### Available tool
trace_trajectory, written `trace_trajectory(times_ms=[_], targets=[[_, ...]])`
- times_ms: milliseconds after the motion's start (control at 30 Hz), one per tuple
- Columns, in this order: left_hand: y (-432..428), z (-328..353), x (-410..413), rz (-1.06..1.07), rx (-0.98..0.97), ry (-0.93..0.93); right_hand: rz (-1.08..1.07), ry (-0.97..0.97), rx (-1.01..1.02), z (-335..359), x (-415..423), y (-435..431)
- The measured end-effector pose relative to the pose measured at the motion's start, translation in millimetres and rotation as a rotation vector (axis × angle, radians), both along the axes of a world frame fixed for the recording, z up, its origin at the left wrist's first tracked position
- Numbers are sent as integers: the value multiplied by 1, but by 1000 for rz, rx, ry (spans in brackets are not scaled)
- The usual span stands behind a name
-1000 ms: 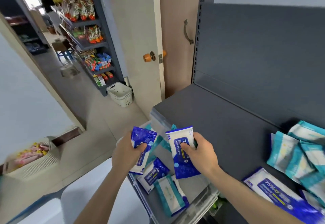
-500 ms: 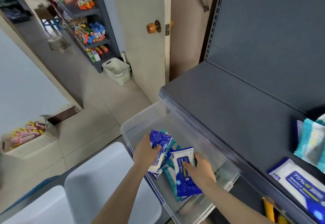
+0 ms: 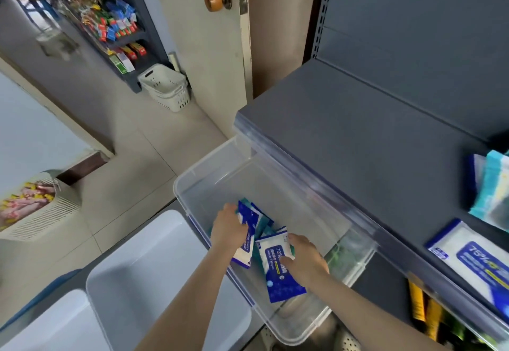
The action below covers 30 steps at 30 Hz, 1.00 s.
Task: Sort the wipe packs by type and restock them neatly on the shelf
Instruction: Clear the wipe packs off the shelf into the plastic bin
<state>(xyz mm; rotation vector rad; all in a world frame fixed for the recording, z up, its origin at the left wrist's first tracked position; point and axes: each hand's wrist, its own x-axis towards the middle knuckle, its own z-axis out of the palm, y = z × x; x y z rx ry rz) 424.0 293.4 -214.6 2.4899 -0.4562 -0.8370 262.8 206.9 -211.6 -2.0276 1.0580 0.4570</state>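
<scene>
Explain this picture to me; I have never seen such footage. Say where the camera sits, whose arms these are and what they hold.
There is no machine here: these are a person's two bare arms. The single view comes from a wide-angle camera worn on the person's head, looking forward and down, which is why straight edges seem bent. The left hand grips a dark blue and white plastic wipe pack. The right hand grips a second blue and white wipe pack marked 75%. Both hands reach into a clear plastic storage bin, where teal packs lie beneath. To the right is a flat grey metal shelf. At its right end rest teal and white wipe packs and a larger blue and white pack.
</scene>
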Motion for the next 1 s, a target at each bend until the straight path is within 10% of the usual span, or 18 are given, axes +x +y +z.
trace_trajectory(times_ms=[600, 1000], targets=[[-86, 121, -137, -555, -561, -242, -258, -585, -512, 126, -159, -51], [-188, 155, -275, -1118, -375, -280, -435, -303, -631, 172, -322, -117]])
